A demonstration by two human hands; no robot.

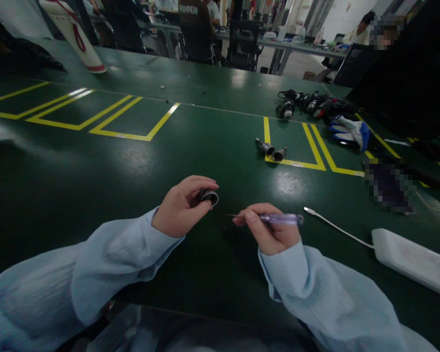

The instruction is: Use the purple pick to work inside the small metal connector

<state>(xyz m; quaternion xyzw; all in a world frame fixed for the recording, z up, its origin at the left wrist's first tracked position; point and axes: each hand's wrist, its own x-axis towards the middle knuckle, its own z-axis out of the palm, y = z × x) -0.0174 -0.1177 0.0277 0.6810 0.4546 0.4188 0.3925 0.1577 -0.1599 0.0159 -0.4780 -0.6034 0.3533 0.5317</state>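
My left hand [181, 208] is closed round a small round metal part [209, 197], its open end facing right. My right hand [269, 230] pinches a thin screwdriver with a clear purple handle [282, 218], its metal tip pointing left towards the part with a small gap between them. A tiny dark piece [225, 228] lies on the green table [95, 166] just below the tip. Both arms wear light blue sleeves.
Two small metal parts [271, 150] lie on a yellow line further back. A pile of dark parts [300, 102] and a blue-white glove [350, 131] sit at the back right. A white power bank [414, 261] with its cable lies right. People sit at far tables.
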